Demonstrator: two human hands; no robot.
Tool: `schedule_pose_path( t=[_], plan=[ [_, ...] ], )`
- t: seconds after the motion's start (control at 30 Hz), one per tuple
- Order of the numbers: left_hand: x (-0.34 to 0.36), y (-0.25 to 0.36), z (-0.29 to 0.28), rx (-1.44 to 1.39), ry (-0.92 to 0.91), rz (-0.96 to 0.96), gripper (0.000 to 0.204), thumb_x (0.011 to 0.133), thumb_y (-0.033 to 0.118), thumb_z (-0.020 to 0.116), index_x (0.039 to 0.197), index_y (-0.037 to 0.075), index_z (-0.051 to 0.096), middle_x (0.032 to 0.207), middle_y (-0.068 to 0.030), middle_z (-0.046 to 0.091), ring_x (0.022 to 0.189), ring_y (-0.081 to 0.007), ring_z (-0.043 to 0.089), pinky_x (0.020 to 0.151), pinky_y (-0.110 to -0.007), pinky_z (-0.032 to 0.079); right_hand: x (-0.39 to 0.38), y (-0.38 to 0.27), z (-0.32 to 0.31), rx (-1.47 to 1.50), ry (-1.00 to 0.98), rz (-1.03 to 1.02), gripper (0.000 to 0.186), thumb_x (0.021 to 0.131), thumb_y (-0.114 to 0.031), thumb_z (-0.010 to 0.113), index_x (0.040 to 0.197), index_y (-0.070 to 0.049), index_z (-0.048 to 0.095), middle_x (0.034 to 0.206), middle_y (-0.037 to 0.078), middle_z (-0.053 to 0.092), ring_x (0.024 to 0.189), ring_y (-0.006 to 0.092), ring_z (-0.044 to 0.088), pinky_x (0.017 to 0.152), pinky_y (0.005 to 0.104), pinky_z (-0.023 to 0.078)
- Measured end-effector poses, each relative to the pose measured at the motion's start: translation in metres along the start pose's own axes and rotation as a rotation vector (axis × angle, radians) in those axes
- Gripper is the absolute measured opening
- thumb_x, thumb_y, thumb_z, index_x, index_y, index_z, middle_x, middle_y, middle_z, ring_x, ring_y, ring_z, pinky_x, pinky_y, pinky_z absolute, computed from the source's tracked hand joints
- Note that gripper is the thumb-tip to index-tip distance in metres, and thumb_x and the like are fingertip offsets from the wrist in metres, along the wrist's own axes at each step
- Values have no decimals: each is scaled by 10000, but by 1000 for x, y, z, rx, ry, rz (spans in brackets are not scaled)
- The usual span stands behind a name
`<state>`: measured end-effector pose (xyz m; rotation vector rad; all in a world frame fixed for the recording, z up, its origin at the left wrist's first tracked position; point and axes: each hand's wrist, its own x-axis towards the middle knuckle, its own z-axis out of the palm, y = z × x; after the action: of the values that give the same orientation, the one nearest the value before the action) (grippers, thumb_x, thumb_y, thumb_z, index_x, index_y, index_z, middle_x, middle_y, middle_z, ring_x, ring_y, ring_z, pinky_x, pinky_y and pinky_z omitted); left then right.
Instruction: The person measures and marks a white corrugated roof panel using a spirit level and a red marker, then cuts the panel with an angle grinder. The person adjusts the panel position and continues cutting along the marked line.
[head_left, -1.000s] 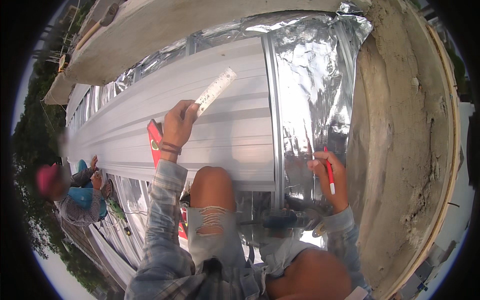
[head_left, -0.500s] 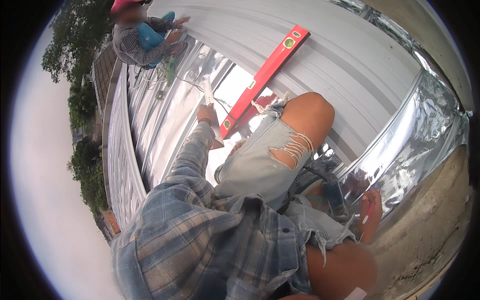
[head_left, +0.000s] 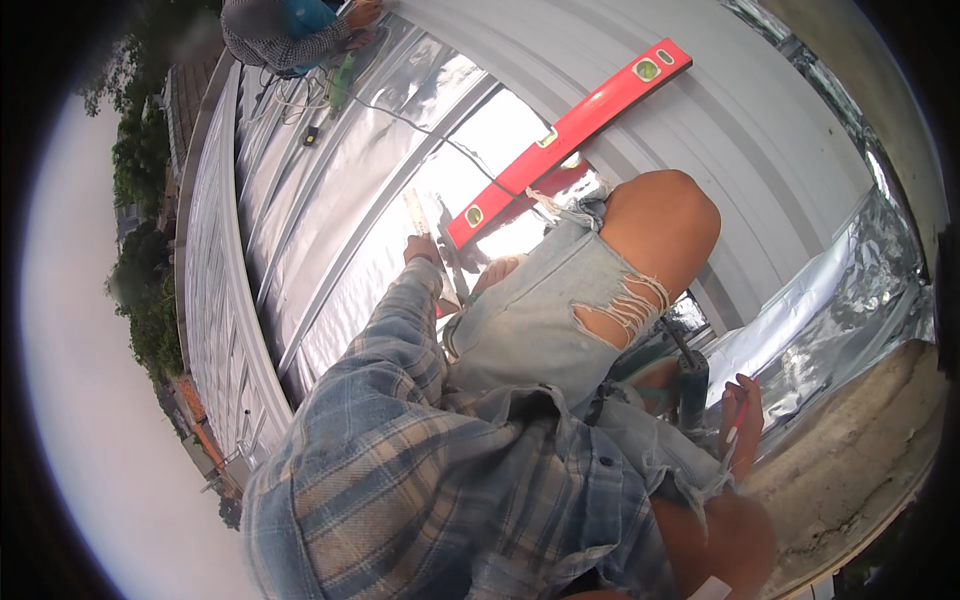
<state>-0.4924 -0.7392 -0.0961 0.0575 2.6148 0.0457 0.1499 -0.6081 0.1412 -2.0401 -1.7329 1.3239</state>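
Red spirit level point(head_left: 575, 138), far end over grey ribbed sheet point(head_left: 770, 150). Just left of level's near end, left hand point(head_left: 422, 250): grip closed on pale flat strip point(head_left: 414, 212). Well right of level's near end, past bare knee point(head_left: 665, 215), right hand point(head_left: 744, 402): grip curled around red-and-white marker point(head_left: 735, 430).

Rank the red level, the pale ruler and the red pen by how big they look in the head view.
1. Red level, clearly largest
2. Pale ruler
3. Red pen
The last two compare visible parts only; both are partly covered.
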Motion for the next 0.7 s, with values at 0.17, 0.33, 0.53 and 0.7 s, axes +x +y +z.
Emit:
schedule_pose_path(
  t=[0.17, 0.33, 0.53, 0.7],
  plan=[
    [-4, 21, -7, 137, 117, -100, 457, 976, 358, 556, 1288, 24, 541, 1363, -247, 524, 1224, -395, 578, 999, -469, 487, 4, -7, 12, -24, -74, -69, 364, 990, -209, 605, 1291, -9, 560, 1034, 149, 706, 953, 211, 655, 876, 332, 502],
    [-59, 134, -30, -298, 419, 1031, 227, 913, 159, 614, 1103, 38, 637, 1085, -156, 582, 1090, -344, 544, 927, -456, 456, -1, -20, 18, -31, 19, -32, 336, 966, -158, 627, 1277, -42, 572, 1029, 214, 716, 967, 317, 713, 843, 387, 546],
    [-94, 263, -26, 303, -355, 1017, 1094, 639, 504, 898, 1479, 41, 371, 1342, -226, 590, 1265, -369, 565, 1070, -425, 459, 5, -11, 26, 12, 69, -72, 331, 934, -154, 653, 1239, -41, 593, 1053, 205, 717, 983, 334, 712, 849, 410, 550],
    [-120, 297, -29, 39, 132, 1371, 712, 727, 274, 798, 1322, 39, 487, 1275, -189, 581, 1172, -365, 589, 998, -455, 488, -7, -1, 18, 139, 236, -80, 313, 914, -140, 663, 1207, -46, 602, 1060, 203, 711, 1012, 368, 696, 861, 423, 547]
  ],
)
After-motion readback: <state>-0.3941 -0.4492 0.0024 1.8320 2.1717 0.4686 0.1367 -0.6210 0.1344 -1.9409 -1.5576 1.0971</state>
